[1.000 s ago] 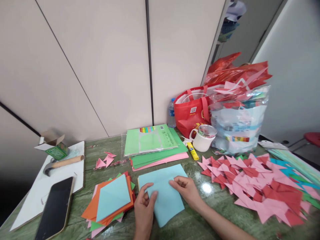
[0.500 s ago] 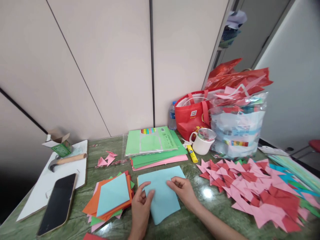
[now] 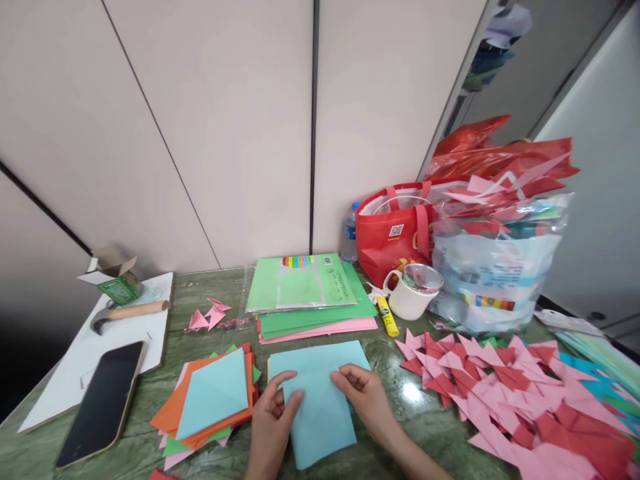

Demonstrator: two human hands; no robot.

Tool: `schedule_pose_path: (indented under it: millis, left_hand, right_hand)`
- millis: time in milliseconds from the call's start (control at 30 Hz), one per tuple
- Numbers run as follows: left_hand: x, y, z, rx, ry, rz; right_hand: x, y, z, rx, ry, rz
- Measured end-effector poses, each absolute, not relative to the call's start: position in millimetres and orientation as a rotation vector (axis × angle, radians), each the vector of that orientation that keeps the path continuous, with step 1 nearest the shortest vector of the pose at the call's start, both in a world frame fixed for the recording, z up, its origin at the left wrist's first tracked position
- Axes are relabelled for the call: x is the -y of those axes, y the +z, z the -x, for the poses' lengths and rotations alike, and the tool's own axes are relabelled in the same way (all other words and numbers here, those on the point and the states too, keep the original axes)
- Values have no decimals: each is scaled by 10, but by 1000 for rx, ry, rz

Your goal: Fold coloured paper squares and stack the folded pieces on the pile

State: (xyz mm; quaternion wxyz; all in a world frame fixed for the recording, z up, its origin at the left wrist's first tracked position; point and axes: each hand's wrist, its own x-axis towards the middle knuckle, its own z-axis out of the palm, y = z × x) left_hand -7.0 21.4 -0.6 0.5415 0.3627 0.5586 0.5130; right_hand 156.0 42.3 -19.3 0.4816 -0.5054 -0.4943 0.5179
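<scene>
A light blue sheet of paper [image 3: 323, 420] hangs between my two hands, its lower edge slightly curled toward me. My left hand [image 3: 274, 417] is closed at its left edge, thumb and index finger by the upper left corner. On the right, my right hand [image 3: 363, 397] pinches the upper right part between thumb and curled fingers. Behind the held sheet lies more light blue paper [image 3: 320, 353] on the green marbled table. Left of my left hand, a stack of coloured squares has a light blue square [image 3: 215, 393] on top of orange sheets [image 3: 167, 413].
Folded pink and red paper pieces [image 3: 500, 393] spread at the right. Behind stand packaged green paper [image 3: 300, 283], a yellow glue stick [image 3: 387, 317], a white mug [image 3: 407, 300], a red bag [image 3: 390, 233] and a full plastic bag [image 3: 495, 273]. A phone [image 3: 103, 403] and hammer [image 3: 133, 311] lie left.
The held blue sheet has come a little toward me, its lower edge now nearer the front. Both hands keep their grip, and the whole view has shifted slightly.
</scene>
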Motion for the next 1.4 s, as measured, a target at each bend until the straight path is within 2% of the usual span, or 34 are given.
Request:
schedule_pose_path:
  millis: [900, 1233, 1400]
  left_hand:
    - [-220, -36, 127, -1146, 1078, -846]
    - [-245, -119, 137, -1037, 1169, -928]
    - [-252, -111, 119, -1083, 1207, -939]
  right_hand:
    - [-304, -145, -1557, 1080, 1278, 1291]
    - [-334, -83, -1593, 1228, 1165, 1208]
    - [-297, -72, -1619, 1173, 1287, 1201]
